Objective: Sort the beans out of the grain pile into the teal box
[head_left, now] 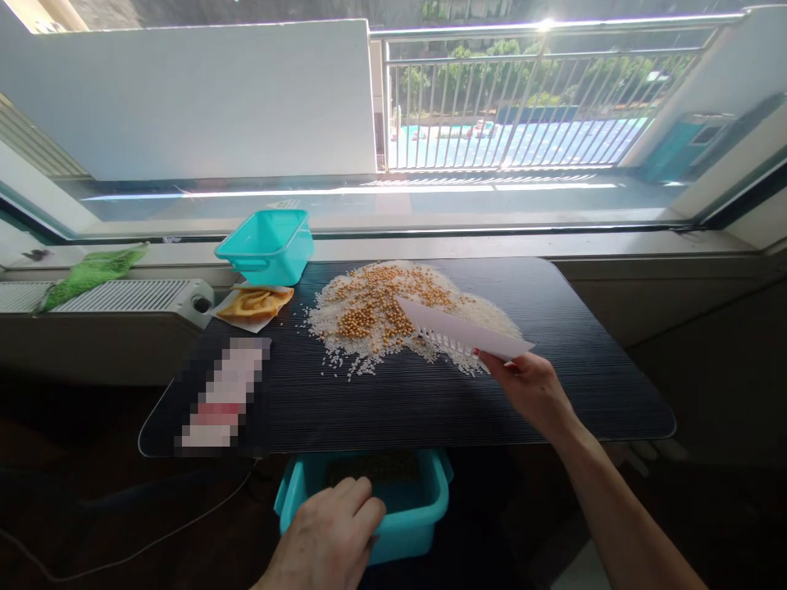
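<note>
Our right hand (532, 385) is closed in a narrow pinch on the near corner of a thin white plastic scraper (461, 332) with a row of slots cut along its lower edge. The scraper stands tilted on that edge, its far end reaching into the right side of the pile (369, 307) of white rice grains mixed with round yellow beans that lies spread on the dark ribbed counter (584, 385). We judge the scraper light and somewhat springy, likely to bend if pressed hard, so a hold at the plain end away from the slots, where our fingers sit now, looks soundest. The grains look loose and dry, and the beans are apt to roll along the counter's grooves. Below the pile, under the near edge of the counter, our left hand (335, 533) curls shut over the near rim of a turquoise plastic tub (424, 500). This tub looks stiff and light, and its rim gives a firm hold. Left of the pile and a little behind it stands a second turquoise plastic bin (267, 246), with a crumpled yellow wrapper (255, 303) on white paper just in front of it. Farther left of the pile, a green mesh bag (92, 270) rests on a white radiator (123, 297).
</note>
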`<state>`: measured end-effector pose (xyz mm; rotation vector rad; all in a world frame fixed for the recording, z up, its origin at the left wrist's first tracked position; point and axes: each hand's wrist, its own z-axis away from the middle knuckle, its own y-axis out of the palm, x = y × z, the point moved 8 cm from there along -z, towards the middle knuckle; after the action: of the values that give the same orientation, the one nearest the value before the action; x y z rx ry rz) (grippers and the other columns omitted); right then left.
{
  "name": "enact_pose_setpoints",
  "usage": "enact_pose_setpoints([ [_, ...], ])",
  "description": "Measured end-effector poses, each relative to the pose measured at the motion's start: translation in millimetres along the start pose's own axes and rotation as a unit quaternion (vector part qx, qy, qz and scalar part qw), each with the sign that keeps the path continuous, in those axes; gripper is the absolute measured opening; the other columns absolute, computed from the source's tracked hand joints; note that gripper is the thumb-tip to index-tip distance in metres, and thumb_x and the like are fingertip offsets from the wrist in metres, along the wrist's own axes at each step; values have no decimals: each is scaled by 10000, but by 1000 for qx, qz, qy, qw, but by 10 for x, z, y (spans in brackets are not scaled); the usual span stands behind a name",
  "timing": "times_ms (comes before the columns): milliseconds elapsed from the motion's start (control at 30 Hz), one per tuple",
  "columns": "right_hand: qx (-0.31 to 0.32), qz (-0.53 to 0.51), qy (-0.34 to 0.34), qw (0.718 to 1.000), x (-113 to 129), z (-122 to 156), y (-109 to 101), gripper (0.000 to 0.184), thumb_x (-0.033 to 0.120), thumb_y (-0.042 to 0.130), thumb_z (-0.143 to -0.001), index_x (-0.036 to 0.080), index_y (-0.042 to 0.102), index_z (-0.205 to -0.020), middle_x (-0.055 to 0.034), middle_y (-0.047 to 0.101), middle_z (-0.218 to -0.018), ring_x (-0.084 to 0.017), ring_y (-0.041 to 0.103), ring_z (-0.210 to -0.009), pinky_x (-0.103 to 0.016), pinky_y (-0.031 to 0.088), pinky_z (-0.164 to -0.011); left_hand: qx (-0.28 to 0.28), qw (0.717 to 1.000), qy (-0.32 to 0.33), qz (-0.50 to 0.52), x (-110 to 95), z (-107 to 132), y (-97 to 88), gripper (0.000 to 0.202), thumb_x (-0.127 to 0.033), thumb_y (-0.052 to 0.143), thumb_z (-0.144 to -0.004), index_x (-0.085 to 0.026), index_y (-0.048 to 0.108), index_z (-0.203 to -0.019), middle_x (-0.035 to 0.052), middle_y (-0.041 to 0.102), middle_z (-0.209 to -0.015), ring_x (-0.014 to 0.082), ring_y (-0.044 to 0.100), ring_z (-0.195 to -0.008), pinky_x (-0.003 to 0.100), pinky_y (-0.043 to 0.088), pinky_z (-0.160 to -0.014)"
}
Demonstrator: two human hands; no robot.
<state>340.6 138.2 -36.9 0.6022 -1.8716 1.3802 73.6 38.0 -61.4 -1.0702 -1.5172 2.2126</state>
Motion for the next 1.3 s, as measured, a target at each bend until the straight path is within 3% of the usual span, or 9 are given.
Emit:
enact_pose_setpoints([
  [133, -11, 4, 22, 1000, -67, 29, -18, 356, 444, 629, -734, 146, 755, -884, -45, 727, -680, -213, 648, -612, -303, 489, -589, 33, 999, -6, 9, 16, -14, 41, 216, -19, 442, -793, -197, 557, -836, 12, 599, -871, 177, 556, -762, 284, 413, -624],
  [300, 1, -68, 53, 996, -156, 123, 46, 431, 474, 659, -705, 132, 745, -954, -64, 743, -768, -217, 650, -622, -325, 509, -596, 36, 999, -4, 23, -2, -46, 42, 227, -14, 446, -786, -201, 555, -854, 10, 592, -894, 178, 546, -782, 290, 407, -646],
  [567, 45, -157, 47, 985, -19, 197, 300, 380, 468, 688, -686, 152, 757, -885, -72, 748, -809, -233, 668, -697, -332, 529, -608, 25, 999, -15, 31, 0, -18, 41, 200, -25, 463, -804, -199, 541, -863, 6, 578, -907, 177, 540, -790, 298, 405, -653],
  [933, 45, -187, 102, 976, -187, 328, 208, 378, 441, 737, -648, 166, 756, -907, -56, 748, -793, -196, 648, -633, -312, 549, -581, 21, 999, -28, 32, -36, -51, -41, 163, -57, 459, -843, -197, 542, -850, 8, 577, -902, 163, 540, -809, 287, 427, -691],
  [1133, 76, -197, 100, 972, -118, 347, 276, 349, 436, 733, -660, 173, 758, -888, -55, 750, -817, -198, 653, -674, -300, 545, -601, 21, 999, -26, 17, -41, -33, -20, 154, -57, 465, -831, -195, 534, -831, 14, 577, -907, 169, 540, -820, 289, 434, -702],
  [1300, 62, -199, 98, 973, -80, 298, 294, 372, 450, 727, -654, 156, 755, -881, -59, 744, -788, -191, 633, -642, -296, 532, -561, 22, 999, -31, 7, -29, -22, 3, 180, -39, 461, -816, -200, 537, -841, 10, 571, -906, 177, 540, -825, 310, 439, -711],
])
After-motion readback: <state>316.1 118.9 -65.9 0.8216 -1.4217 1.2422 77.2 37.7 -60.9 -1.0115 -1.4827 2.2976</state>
